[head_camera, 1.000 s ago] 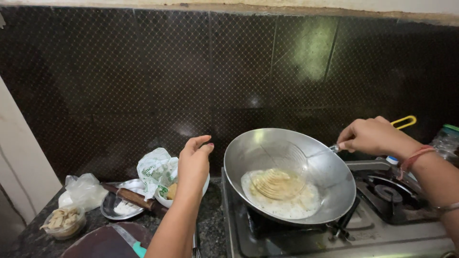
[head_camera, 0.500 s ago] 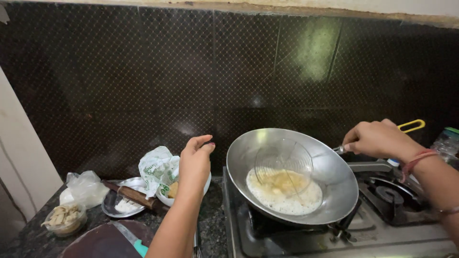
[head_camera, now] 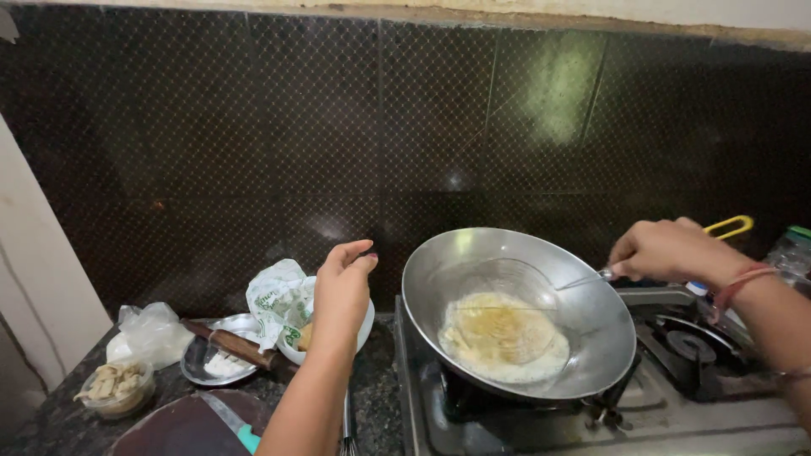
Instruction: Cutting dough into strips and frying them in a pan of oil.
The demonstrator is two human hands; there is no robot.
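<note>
The right hand point(head_camera: 672, 251) is closed around the thin handle of a wire skimmer point(head_camera: 507, 291) that dips into the big metal pan point(head_camera: 517, 312) on the stove point(head_camera: 676, 405). The left hand point(head_camera: 342, 291) hangs half open over the counter point(head_camera: 169, 397), holding nothing. The pan looks heavy and hot, the frying food point(head_camera: 504, 335) soft and oily, so the long handle is the safe place to hold.

- dark glossy tiled wall point(head_camera: 253, 152) with a fine diamond pattern, catching soft light glare
- speckled dark stone worktop point(head_camera: 372, 397)
- pale wall edge point(head_camera: 42, 279) at far left
</note>
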